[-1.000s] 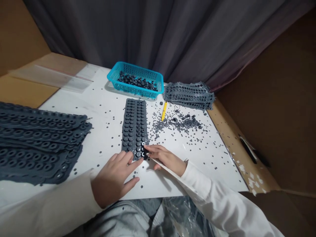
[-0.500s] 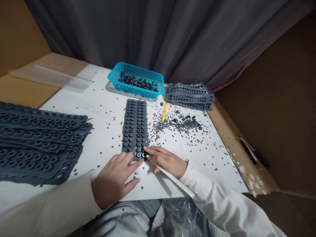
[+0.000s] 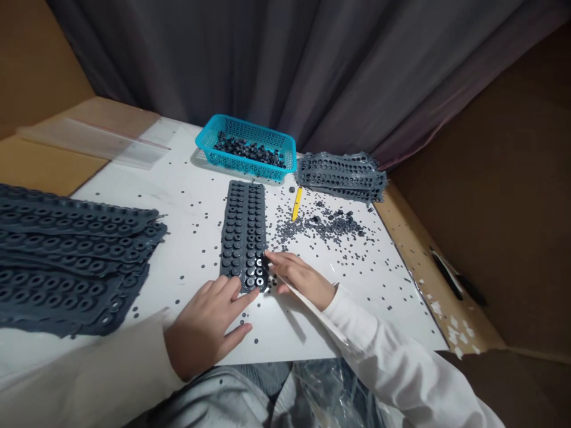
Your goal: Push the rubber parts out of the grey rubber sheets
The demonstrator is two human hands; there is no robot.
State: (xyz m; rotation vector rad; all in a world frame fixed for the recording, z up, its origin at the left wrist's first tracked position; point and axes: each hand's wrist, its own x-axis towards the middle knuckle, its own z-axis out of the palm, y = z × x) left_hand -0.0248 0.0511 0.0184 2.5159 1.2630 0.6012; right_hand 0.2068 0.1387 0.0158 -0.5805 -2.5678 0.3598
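A dark grey rubber sheet (image 3: 244,232) with rows of round ringed knobs lies lengthwise in front of me. My left hand (image 3: 209,324) rests at its near end, thumb and index finger stretched apart, the index tip touching the near edge. My right hand (image 3: 303,279) is at the sheet's lower right edge, its fingers closed around a long, thin white stick (image 3: 314,309) that slants back under the wrist. The stick's tip is hidden by the fingers. Knobs near my right fingertips look shiny and have pale centres. Small dark discs (image 3: 289,229) are scattered right of the sheet.
Farther back stands a blue basket (image 3: 209,148) holding small black parts. Perforated grey sheets (image 3: 341,175) are piled to its right, near a yellow pen-like tool (image 3: 297,204). More knobbed sheets (image 3: 75,255) are stacked at left. Clear plastic bags (image 3: 107,142) lie back left; a dark-handled tool (image 3: 447,274) lies far right.
My right hand has moved slightly away from me along the sheet's right edge, uncovering more knobs near the end. My left hand has stayed in nearly the same place.
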